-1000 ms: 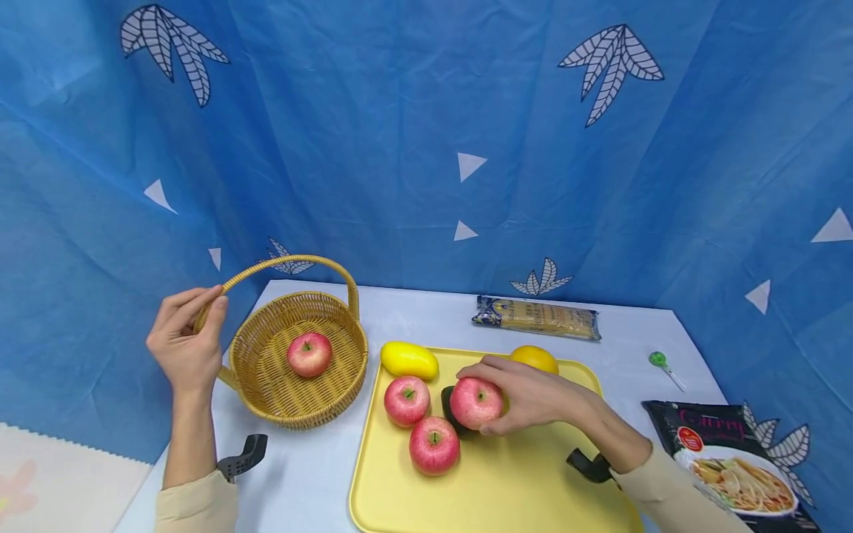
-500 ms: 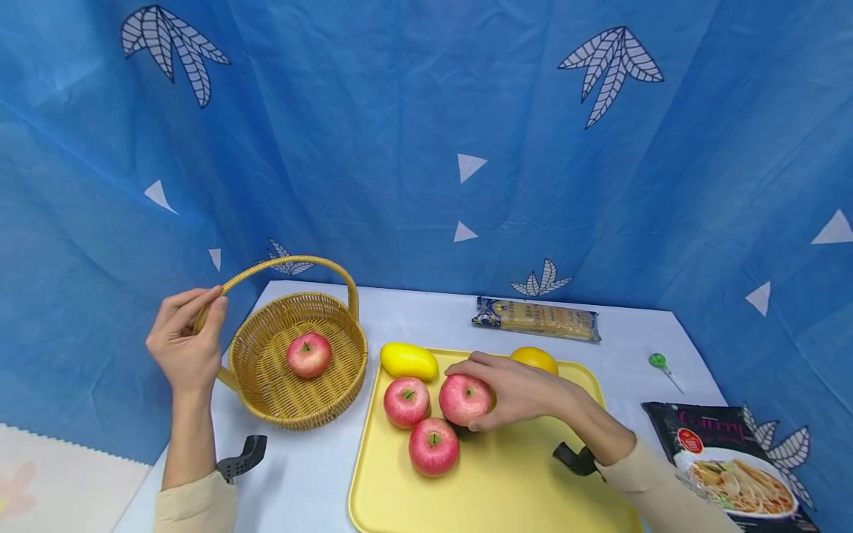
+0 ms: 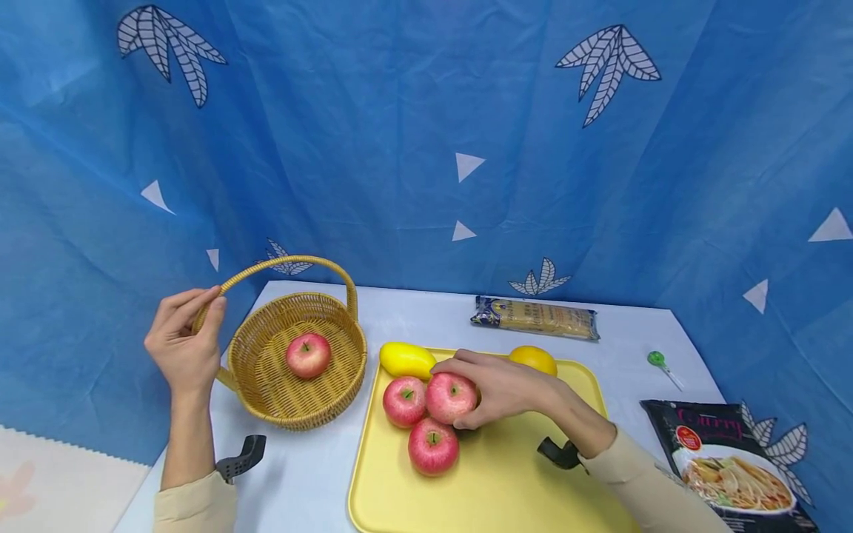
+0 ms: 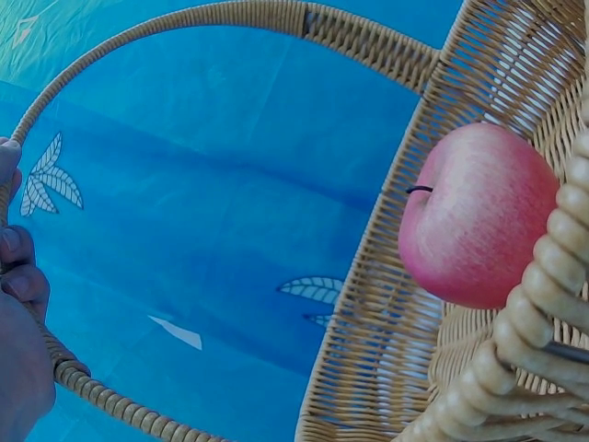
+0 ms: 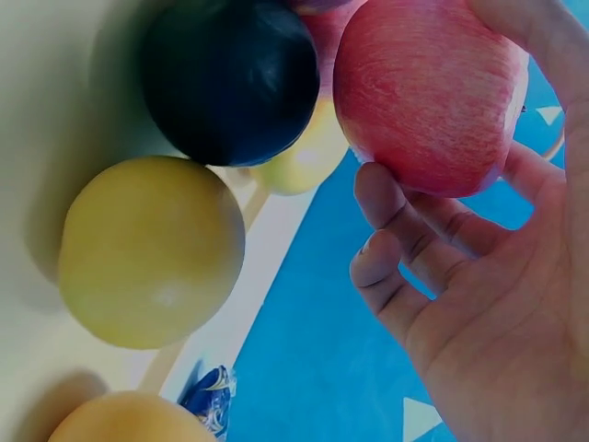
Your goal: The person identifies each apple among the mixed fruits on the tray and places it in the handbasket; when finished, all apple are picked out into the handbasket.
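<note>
My left hand [image 3: 189, 337] grips the handle of a wicker basket [image 3: 343, 406], which stands on the table's left side. One red apple [image 3: 309, 355] lies in the basket; the left wrist view shows that apple [image 4: 483, 216] up close. Over the yellow tray [image 3: 513, 492], my right hand [image 3: 503, 386] holds another apple [image 3: 448, 400] between thumb and fingers. Two more apples, one at the left [image 3: 403, 402] and one nearer me [image 3: 433, 447], lie on the tray beside it. The right wrist view shows the held apple [image 5: 433, 92] near a dark round fruit [image 5: 230, 83].
A yellow oblong fruit [image 3: 405, 360] and an orange-yellow fruit [image 3: 533, 360] lie along the tray's far edge. A yellowish round fruit [image 5: 152, 253] appears in the right wrist view. Behind is a noodle pack [image 3: 536, 318]; at right, a lollipop [image 3: 660, 361] and curry packet [image 3: 726, 466].
My right hand has moved left with the apple, from above the dark fruit to close beside the other two apples. My left hand stays on the basket handle.
</note>
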Tool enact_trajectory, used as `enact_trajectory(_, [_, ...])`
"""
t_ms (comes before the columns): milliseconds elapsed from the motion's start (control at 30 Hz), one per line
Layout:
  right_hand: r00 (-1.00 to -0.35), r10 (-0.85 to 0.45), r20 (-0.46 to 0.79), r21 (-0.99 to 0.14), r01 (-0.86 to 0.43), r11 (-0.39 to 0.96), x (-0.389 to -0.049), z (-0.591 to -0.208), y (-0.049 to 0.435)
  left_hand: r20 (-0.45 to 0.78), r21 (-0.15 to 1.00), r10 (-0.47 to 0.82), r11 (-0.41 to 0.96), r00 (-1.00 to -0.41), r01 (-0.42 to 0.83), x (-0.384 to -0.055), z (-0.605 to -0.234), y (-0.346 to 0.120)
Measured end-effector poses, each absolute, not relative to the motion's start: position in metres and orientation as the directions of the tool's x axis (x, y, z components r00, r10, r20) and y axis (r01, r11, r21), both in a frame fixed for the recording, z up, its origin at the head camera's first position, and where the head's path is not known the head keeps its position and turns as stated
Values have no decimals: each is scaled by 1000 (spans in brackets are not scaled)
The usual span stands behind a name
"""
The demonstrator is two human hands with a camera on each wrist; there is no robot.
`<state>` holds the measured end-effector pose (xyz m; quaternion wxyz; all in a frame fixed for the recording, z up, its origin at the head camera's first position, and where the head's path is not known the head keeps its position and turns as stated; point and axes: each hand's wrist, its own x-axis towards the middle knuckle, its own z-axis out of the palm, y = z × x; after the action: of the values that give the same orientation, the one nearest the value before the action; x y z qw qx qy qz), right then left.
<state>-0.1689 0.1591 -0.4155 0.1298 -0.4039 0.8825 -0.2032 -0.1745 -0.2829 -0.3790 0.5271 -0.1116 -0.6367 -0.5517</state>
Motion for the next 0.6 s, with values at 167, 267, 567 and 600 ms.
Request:
enact_trajectory(167, [-634, -770, -69, -473, -659, 585, -172, -414, 152, 796, 582, -439, 368, -416, 725, -175, -379, -283])
enact_trajectory(267, [-632, -771, -78, -483, -653, 584, -174, -413, 147, 797, 584, -436, 381, -417, 717, -174, -378, -283])
enact_trajectory(567, [-623, -778, -83, -505, -647, 572, -180, -412, 136, 797, 586, -436, 392, -418, 709, -174, -378, -283])
enact_trajectory(600, [-624, -777, -84, -504, -646, 573, -181, -411, 135, 796, 587, -436, 392, -419, 708, -174, -378, -283])
